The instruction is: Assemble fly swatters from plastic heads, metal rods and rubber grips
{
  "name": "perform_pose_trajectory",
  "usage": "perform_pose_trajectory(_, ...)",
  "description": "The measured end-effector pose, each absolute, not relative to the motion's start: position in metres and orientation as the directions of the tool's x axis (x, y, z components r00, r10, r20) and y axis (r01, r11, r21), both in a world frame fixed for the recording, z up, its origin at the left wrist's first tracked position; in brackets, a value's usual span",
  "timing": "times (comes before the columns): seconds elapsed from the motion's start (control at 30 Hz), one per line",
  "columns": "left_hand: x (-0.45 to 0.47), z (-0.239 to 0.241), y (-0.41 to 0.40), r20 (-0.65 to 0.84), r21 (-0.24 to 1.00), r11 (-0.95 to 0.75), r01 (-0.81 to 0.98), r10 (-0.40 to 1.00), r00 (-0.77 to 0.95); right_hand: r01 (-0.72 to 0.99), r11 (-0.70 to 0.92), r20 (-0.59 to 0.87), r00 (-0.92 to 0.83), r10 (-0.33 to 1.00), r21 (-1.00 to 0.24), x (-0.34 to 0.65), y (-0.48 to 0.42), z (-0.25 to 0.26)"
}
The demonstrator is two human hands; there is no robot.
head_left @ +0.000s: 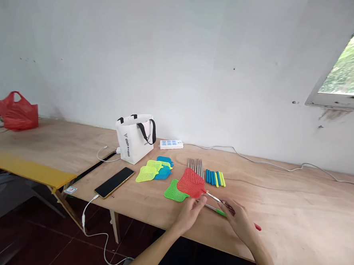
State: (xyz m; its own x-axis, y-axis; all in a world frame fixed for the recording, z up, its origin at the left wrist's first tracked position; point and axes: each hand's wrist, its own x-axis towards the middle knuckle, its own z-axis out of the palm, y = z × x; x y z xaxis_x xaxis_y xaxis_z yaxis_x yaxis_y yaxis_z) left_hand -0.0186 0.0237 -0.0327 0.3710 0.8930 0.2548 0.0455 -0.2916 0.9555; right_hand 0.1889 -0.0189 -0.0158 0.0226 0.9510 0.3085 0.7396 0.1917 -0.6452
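One right hand grips the slim metal rod of a red swatter — perforated, leaf-shaped head — over a wooden table; the left hand is narrowed at its neck, hold unclear. Partly beneath: green mesh swatter. Beyond: cylindrical grips, parallel steel-coloured rods.

Right of the right hand, a wide stretch of tabletop lets a hand pass — to the left, the yellow mesh heads, phone and upright white bag stand in the way.
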Motion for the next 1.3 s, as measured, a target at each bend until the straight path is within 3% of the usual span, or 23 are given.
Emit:
perform_pose_trajectory(0.1, -0.017, -0.03, 0.026, 0.221, 0.975, -0.201, -0.096, 0.931, 0.292, 0.74, 0.225, 0.292, -0.04, 0.956, -0.634, 0.178, -0.022, -0.013)
perform_pose_trajectory(0.33, -0.014, -0.014, 0.017, 0.228, 0.961, -0.161, -0.226, 0.922, 0.313, 0.774, 0.255, 0.295, -0.092, 0.951, -0.58, 0.145, -0.032, -0.01)
perform_pose_trajectory(0.57, -0.018, -0.003, 0.016, 0.252, 0.933, -0.194, -0.301, 0.953, 0.166, 0.84, 0.249, 0.332, -0.087, 0.939, -0.483, 0.137, -0.034, -0.009)
perform_pose_trajectory(0.67, -0.038, 0.007, 0.032, 0.265, 0.908, -0.245, -0.341, 0.964, 0.012, 0.862, 0.222, 0.298, -0.087, 0.951, -0.456, 0.155, -0.033, -0.006)
perform_pose_trajectory(0.8, -0.078, 0.026, 0.059, 0.285, 0.843, -0.344, -0.413, 0.937, -0.2, 0.841, 0.167, 0.282, -0.019, 0.959, -0.514, 0.192, -0.027, -0.006)
perform_pose_trajectory(0.93, -0.095, 0.036, 0.065, 0.321, 0.835, -0.362, -0.415, 0.932, -0.166, 0.787, 0.174, 0.245, -0.03, 0.969, -0.592, 0.211, -0.024, -0.008)
perform_pose_trajectory(1.3, -0.087, 0.038, 0.058, 0.249, 0.787, -0.315, -0.531, 0.949, -0.194, 0.746, 0.209, 0.209, -0.095, 0.973, -0.632, 0.2, -0.026, -0.004)
